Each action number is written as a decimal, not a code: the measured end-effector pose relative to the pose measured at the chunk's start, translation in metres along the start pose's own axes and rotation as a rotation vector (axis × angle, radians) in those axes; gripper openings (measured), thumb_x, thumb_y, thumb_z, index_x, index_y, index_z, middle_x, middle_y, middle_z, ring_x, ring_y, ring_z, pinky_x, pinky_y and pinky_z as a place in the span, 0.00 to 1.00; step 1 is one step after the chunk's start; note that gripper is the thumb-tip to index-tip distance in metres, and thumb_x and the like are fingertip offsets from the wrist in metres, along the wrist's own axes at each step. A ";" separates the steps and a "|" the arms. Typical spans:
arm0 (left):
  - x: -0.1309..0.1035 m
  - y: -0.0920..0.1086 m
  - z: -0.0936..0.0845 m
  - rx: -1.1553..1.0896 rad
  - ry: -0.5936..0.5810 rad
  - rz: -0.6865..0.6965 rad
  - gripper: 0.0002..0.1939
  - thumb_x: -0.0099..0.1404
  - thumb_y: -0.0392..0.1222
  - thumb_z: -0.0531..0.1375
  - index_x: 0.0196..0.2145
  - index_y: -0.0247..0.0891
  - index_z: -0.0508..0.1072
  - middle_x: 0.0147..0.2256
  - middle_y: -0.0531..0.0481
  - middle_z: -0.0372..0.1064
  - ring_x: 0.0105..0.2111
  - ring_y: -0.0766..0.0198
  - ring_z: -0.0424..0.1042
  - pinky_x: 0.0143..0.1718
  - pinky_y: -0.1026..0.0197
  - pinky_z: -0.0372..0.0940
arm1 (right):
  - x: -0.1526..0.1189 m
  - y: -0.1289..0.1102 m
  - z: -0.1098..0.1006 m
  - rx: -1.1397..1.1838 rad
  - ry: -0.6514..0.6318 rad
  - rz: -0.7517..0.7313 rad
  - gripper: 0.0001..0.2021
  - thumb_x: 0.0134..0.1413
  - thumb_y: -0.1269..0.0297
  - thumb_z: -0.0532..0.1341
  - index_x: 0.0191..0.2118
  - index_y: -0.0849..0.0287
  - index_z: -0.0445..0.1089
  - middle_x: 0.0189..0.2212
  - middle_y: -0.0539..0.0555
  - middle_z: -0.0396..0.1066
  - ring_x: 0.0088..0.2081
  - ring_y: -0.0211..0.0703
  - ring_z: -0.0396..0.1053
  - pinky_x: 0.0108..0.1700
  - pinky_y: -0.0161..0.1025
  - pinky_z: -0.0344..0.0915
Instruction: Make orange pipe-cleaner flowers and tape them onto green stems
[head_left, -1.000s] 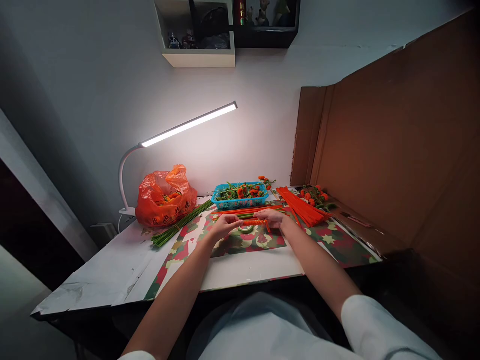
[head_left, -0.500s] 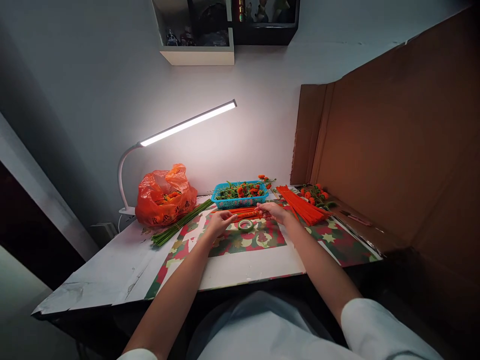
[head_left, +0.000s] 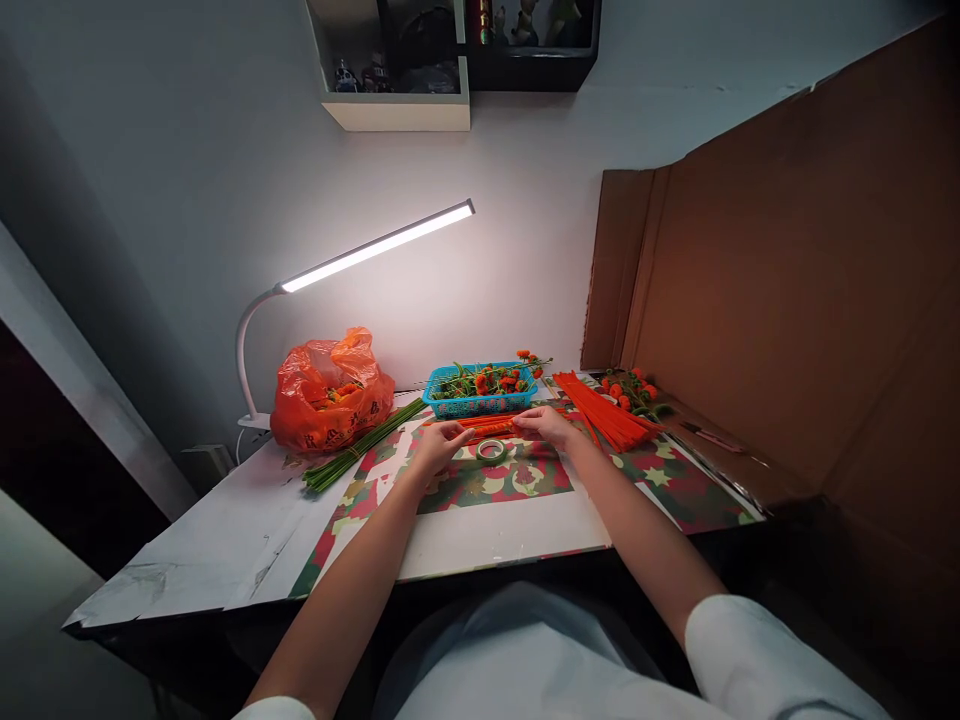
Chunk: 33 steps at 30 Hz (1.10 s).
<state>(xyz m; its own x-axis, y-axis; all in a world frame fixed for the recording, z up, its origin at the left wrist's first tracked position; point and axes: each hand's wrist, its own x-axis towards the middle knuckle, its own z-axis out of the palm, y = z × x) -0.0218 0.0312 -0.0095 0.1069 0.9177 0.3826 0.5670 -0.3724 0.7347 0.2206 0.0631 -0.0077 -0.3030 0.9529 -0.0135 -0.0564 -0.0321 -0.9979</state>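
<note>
Between my two hands stretches a fuzzy orange chenille stem (head_left: 493, 431), held level just above the table. My left hand (head_left: 444, 441) pinches its left end, thumb against fingers. At the other end, the fingertips of my right hand (head_left: 547, 424) are closed on it. More orange stems (head_left: 495, 420) lie right behind, so where one ends and another starts is hard to tell. A roll of green tape (head_left: 492, 452) lies flat below the held piece.
Behind my hands is a blue basket (head_left: 480, 404) of orange flowers. To the left are green stems (head_left: 360, 450), an orange plastic bag (head_left: 330, 395) and a lamp (head_left: 375, 246). An orange stem bundle (head_left: 611, 415), flowers (head_left: 628, 388) and a cardboard wall (head_left: 787, 270) stand right.
My right hand has shifted slightly, its fingers drawing closer around the orange stem's right end. My left hand stays in place.
</note>
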 end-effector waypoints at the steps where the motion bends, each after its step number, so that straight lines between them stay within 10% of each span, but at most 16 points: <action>1: 0.000 0.000 0.000 0.004 -0.001 0.002 0.22 0.52 0.60 0.60 0.19 0.37 0.69 0.17 0.55 0.60 0.20 0.68 0.55 0.22 0.65 0.48 | 0.000 0.000 0.000 0.026 0.000 0.021 0.09 0.38 0.65 0.73 0.26 0.63 0.75 0.22 0.53 0.74 0.24 0.34 0.70 0.29 0.31 0.68; 12: 0.000 -0.006 0.003 0.003 -0.026 0.013 0.22 0.54 0.60 0.58 0.21 0.36 0.69 0.18 0.56 0.58 0.19 0.69 0.53 0.22 0.66 0.48 | -0.003 0.001 0.005 0.235 -0.039 0.169 0.08 0.41 0.72 0.71 0.28 0.63 0.72 0.23 0.52 0.73 0.26 0.35 0.73 0.34 0.34 0.73; 33: -0.003 0.000 0.010 -0.183 -0.064 -0.029 0.25 0.52 0.63 0.60 0.22 0.35 0.69 0.18 0.56 0.59 0.20 0.69 0.54 0.22 0.65 0.48 | -0.002 0.017 0.042 0.045 -0.086 -0.237 0.19 0.30 0.55 0.73 0.30 0.62 0.74 0.26 0.53 0.75 0.29 0.41 0.71 0.37 0.40 0.66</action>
<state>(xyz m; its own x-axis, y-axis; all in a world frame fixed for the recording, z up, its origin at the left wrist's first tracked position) -0.0140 0.0296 -0.0162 0.1476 0.9331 0.3278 0.4133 -0.3593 0.8367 0.1804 0.0479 -0.0219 -0.3557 0.9065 0.2276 -0.1769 0.1738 -0.9688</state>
